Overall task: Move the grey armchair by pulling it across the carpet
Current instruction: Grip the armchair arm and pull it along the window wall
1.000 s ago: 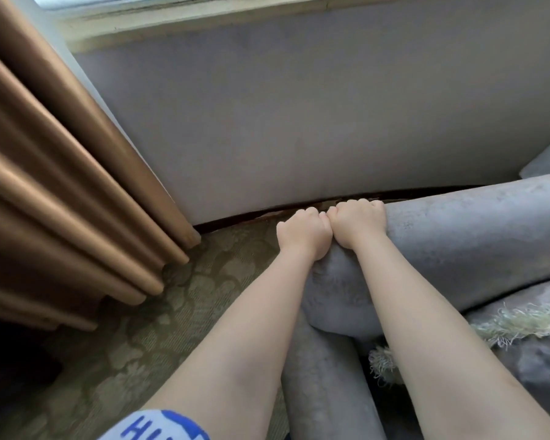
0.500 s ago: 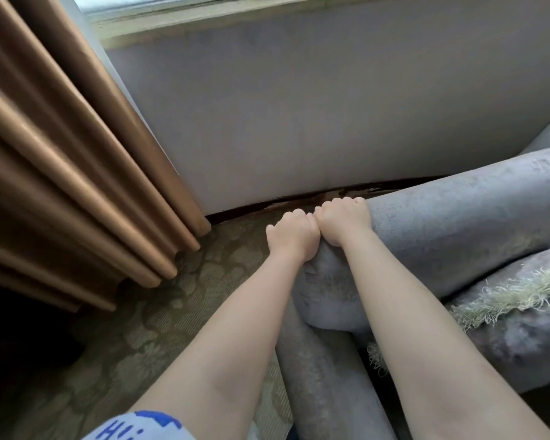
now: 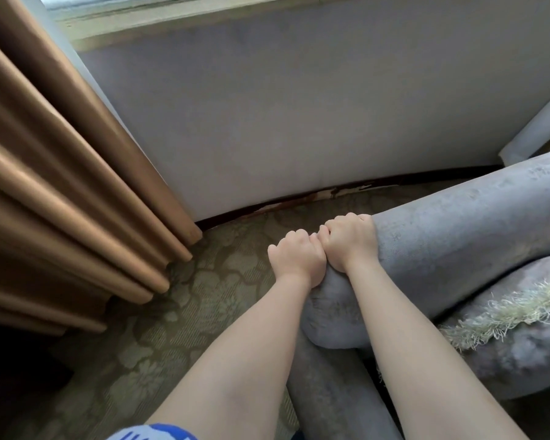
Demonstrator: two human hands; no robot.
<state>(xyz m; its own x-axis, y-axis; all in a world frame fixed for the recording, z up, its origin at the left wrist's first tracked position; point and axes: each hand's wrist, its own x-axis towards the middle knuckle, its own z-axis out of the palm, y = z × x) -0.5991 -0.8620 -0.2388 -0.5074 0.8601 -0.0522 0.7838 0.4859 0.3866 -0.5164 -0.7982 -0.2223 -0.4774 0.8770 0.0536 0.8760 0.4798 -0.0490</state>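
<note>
Gripping armchair (image 3: 458, 236) arm end: left hand (image 3: 297, 260), right hand (image 3: 351, 241); carpet (image 3: 178, 312) strip before wall (image 3: 283, 122).

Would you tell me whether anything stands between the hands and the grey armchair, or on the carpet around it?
Nothing does: the left hand and right hand grip the grey armchair by its rolled arm. No object shows on the carpet; the curtain hangs at its left, apart from the chair.

At centre, left hand (image 3: 296, 262) and right hand (image 3: 350, 241) touching side by side, clasped over the armchair (image 3: 458, 236) arm's end. Armchair toward 3 o'clock, on the carpet (image 3: 172, 312). Curtain (image 3: 61, 185) at 9 o'clock. Wall (image 3: 299, 106) at 12 o'clock, behind the armchair. Fringed cushion (image 3: 521, 344) at 4 o'clock, beside the arm.
</note>
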